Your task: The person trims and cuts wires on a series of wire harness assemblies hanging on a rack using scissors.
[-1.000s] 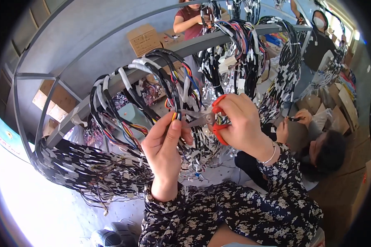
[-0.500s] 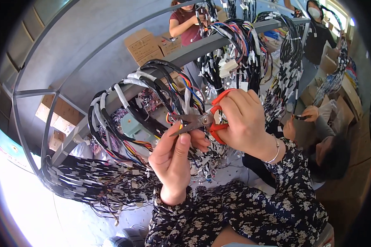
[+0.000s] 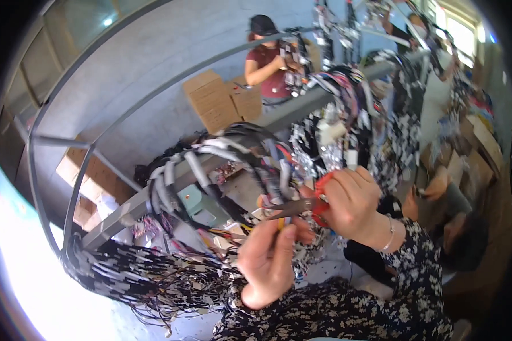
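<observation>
Two hands meet in front of you at one spot in the wiring: your right hand has its fingers wrapped tight round the red handles of a pair of pliers, whose dark metal nose points left toward your other hand, and your left hand pinches a thin yellow wire end between thumb and fingertips, just under the tool's tip. Held that way, the wire is kept taut and steady where the nose can reach it, while the wrapped right-hand grip gives you leverage on the handles. The wire belongs to the looped harness bundle, which arches over the grey metal rail so its weight hangs there and not in your hands; the loops are thick, rubbery black cable banded with pale tape, with bright orange, blue and red strands showing at the breakout. Below and to the left, a long fringe of thin black-and-white leads droops loosely from the same rail. More bundles hang further along it. Behind them, plain brown cardboard boxes stand stacked against the grey wall, near a person in a dark red top.
</observation>
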A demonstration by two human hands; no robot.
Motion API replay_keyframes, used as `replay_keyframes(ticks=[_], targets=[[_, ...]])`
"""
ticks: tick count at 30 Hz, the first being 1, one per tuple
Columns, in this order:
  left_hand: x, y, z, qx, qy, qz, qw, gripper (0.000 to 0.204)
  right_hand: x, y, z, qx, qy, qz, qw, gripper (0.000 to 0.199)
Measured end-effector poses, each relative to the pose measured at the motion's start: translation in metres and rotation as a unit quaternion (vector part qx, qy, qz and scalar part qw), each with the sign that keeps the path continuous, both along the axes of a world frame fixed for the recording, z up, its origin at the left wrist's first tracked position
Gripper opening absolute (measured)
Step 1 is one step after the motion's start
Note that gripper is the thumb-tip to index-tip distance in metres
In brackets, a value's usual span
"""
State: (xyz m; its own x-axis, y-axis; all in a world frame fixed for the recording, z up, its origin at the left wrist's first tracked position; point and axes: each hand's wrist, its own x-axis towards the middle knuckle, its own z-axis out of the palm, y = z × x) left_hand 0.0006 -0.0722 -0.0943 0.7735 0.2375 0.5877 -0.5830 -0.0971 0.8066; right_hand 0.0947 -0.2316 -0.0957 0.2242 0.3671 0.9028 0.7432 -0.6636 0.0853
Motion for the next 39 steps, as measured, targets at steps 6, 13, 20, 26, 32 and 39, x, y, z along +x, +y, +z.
replay_keyframes(ticks=[6,13,20,26,32,39], targets=[[0.010,0.009,-0.018,-0.179,0.116,-0.294,0.932,0.041,-0.017,-0.010,-0.008,0.101,0.178,0.011,0.979,0.027],[0.035,0.051,-0.027,-0.347,0.156,-0.501,0.777,0.036,-0.010,0.022,0.028,0.177,0.384,0.183,0.888,0.006],[0.032,0.033,-0.044,-0.331,0.071,-0.376,0.863,0.025,-0.024,0.055,0.053,0.122,0.474,0.207,0.847,0.017],[0.021,0.022,-0.046,-0.266,0.000,-0.242,0.933,0.027,-0.018,0.059,0.045,0.169,0.513,0.255,0.802,0.019],[0.027,0.034,-0.047,-0.334,0.074,-0.341,0.876,0.025,-0.019,0.060,0.046,0.167,0.561,0.238,0.775,0.019],[0.012,0.034,-0.044,0.024,-0.013,0.042,0.999,0.017,-0.016,0.055,0.041,0.114,0.495,0.212,0.835,0.019]])
